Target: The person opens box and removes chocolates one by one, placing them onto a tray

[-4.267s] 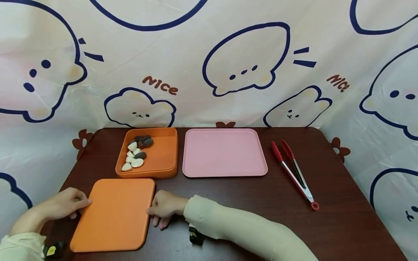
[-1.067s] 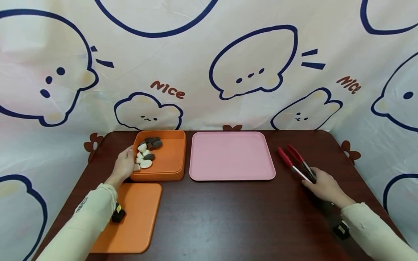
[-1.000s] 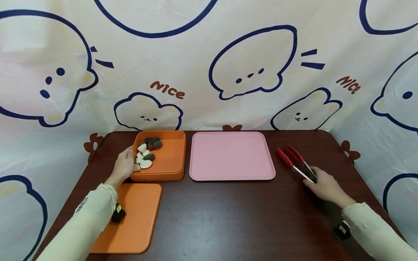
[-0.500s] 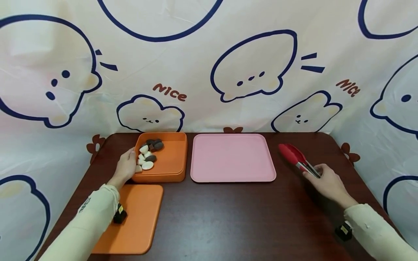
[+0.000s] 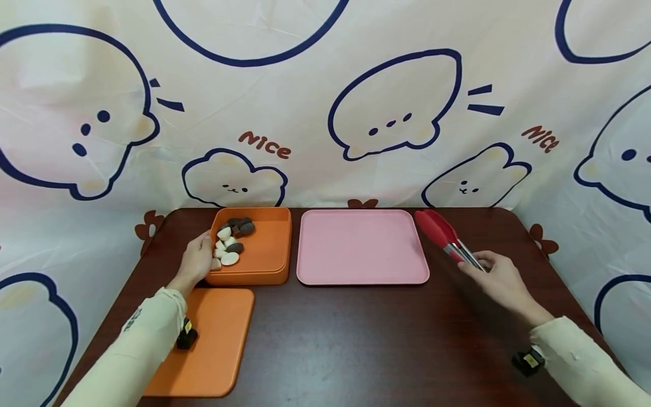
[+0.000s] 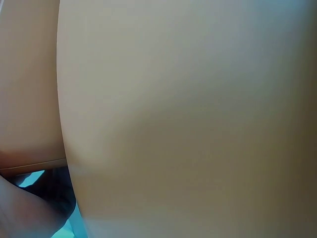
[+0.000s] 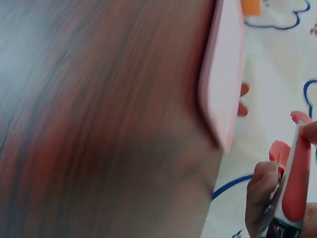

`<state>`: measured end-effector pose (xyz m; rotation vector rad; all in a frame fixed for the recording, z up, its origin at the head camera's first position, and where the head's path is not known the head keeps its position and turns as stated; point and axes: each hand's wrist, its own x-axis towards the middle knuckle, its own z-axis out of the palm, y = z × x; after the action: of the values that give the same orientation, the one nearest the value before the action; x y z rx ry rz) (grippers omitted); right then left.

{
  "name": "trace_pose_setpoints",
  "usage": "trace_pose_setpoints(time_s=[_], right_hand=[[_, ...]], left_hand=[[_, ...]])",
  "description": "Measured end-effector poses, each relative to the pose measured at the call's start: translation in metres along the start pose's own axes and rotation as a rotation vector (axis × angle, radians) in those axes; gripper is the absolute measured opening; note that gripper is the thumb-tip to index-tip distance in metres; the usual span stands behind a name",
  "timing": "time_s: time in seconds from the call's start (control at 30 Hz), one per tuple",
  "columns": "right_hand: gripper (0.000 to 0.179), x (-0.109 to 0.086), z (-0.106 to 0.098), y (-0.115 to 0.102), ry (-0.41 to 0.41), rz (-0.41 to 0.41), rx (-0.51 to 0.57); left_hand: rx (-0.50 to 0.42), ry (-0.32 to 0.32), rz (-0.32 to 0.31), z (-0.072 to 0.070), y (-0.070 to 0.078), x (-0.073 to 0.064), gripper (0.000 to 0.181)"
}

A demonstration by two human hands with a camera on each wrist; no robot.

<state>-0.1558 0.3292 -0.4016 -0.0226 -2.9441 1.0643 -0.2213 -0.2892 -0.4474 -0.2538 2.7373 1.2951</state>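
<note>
My left hand point(image 5: 195, 261) holds the left wall of the orange box point(image 5: 267, 246); its far fingers are hidden. Inside the box, white pebbles point(image 5: 230, 258) and dark pebbles point(image 5: 247, 228) lie gathered along the left side. My right hand point(image 5: 500, 282) grips a pair of tongs point(image 5: 450, 240), raised above the table's right side. Their red tips are pressed close together and point toward the far right corner of the pink tray point(image 5: 363, 246). In the right wrist view, thumb and fingers squeeze the tongs point(image 7: 296, 191) from both sides.
Partly beneath my left forearm, the orange lid point(image 5: 218, 345) lies flat in front of the box. The pink tray sits between box and tongs on the dark brown table point(image 5: 356, 345). A printed cloth point(image 5: 305, 113) hangs along the table's back and sides.
My left hand has gone from the lid to the box. My right hand has picked up the tongs, squeezed their arms together and swung them left toward the pink tray.
</note>
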Motion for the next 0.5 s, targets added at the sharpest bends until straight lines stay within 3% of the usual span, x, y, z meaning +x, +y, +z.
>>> trace_pose_setpoints(time_s=[0.23,0.5], right_hand=[[0.049,0.0,0.015,-0.031,-0.02,-0.111,0.011],[0.047,0.005,0.036,-0.052,-0.016,-0.157,-0.03]], left_hand=[[0.0,0.006,-0.009,-0.002,0.001,0.0,0.061],[0.002,-0.002,-0.012,-0.001,0.001,0.0,0.062]])
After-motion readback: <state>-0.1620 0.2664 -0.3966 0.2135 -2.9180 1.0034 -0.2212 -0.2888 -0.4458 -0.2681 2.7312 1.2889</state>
